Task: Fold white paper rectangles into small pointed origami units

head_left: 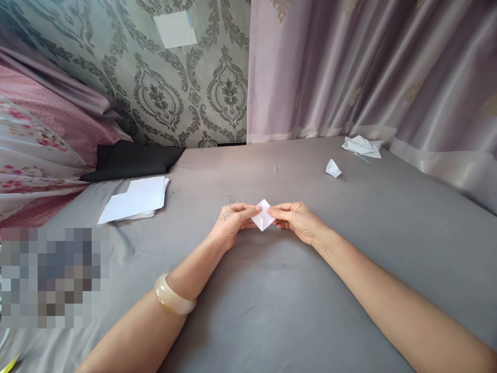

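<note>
A small folded white paper, diamond-shaped, is held just above the grey bed sheet in the middle of the view. My left hand pinches its left corner with fingers closed. My right hand pinches its right corner the same way. A pale bangle sits on my left wrist. Both forearms reach out over the sheet.
A stack of white paper sheets lies at the left, a black cloth behind it. A small folded paper piece and a crumpled white pile lie at the far right near the lilac curtain. Floral bedding is at the left.
</note>
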Motion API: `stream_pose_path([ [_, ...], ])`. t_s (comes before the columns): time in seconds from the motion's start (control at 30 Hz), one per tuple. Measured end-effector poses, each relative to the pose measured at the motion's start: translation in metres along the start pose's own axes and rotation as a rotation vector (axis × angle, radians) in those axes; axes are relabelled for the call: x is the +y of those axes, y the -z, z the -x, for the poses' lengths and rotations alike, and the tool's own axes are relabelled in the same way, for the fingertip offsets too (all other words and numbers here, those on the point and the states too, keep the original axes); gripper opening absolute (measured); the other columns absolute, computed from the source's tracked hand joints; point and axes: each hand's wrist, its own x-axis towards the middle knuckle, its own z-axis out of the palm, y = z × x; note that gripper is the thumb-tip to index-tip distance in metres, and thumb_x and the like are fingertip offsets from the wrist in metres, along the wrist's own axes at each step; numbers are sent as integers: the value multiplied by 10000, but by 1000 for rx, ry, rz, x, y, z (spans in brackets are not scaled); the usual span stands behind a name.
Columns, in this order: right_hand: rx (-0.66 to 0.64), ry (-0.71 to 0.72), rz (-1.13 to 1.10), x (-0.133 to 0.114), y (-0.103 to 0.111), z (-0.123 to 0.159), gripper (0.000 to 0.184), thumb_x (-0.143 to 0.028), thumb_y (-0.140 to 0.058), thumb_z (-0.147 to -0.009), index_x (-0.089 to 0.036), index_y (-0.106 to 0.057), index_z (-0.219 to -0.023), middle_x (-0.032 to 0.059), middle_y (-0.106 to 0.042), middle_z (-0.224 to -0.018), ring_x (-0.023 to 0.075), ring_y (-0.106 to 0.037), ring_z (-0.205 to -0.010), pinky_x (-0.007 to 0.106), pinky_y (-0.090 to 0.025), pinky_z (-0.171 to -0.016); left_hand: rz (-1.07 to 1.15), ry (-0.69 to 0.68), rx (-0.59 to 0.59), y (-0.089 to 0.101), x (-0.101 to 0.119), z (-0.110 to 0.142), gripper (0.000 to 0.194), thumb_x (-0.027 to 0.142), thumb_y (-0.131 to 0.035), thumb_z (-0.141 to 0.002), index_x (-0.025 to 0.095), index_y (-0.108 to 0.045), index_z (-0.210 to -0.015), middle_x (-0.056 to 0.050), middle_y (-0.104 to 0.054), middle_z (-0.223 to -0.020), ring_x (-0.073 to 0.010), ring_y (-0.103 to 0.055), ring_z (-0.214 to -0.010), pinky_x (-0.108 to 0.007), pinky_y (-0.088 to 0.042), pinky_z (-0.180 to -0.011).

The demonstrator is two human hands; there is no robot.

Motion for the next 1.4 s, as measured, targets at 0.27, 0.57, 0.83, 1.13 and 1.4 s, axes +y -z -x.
stream_pose_path([
  [0.27,55,-18,-106,-3,-3,2,405,-568,-656,-769,-178,-750,-821,68,-702,-814,139,-621,-729,253,-489,-635,61,-27,53,2,-3,-4,322,373,-836,-611,117,-712,-760,-76,-713,-770,-170,-669,-726,-297,-527,-719],
  [0.57,59,26,-34,2,-3,1,253,-390,-805,-642,-172,-757,-761,19,-673,-673,94,-576,-623,243,-476,-644,13,-66,103,-7,2,3,370,388,-846,-587,99,-719,-781,-59,-704,-718,-152,-649,-660,-284,-530,-678],
  [0.83,64,-75,-230,3,2,-3,136,-263,-788,-684,-153,-745,-752,28,-661,-688,87,-588,-626,198,-491,-591,70,35,8,-6,2,1,383,416,-827,-627,85,-703,-775,-70,-688,-704,-135,-647,-634,-260,-557,-637],
  [1.13,-20,-12,-93,2,-5,-1,291,-395,-795,-673,-183,-750,-867,37,-696,-876,110,-582,-754,221,-458,-638,-101,-84,45,-9,0,4,341,413,-809,-644,99,-702,-721,-45,-679,-662,-109,-617,-595,-234,-541,-620],
  [1.4,27,-43,-234,6,1,-6,212,-305,-831,-623,-179,-736,-765,-16,-632,-724,79,-537,-674,231,-444,-666,-120,6,-84,-11,2,8,341,393,-774,-704,96,-709,-859,-93,-718,-796,-175,-689,-723,-270,-549,-664],
])
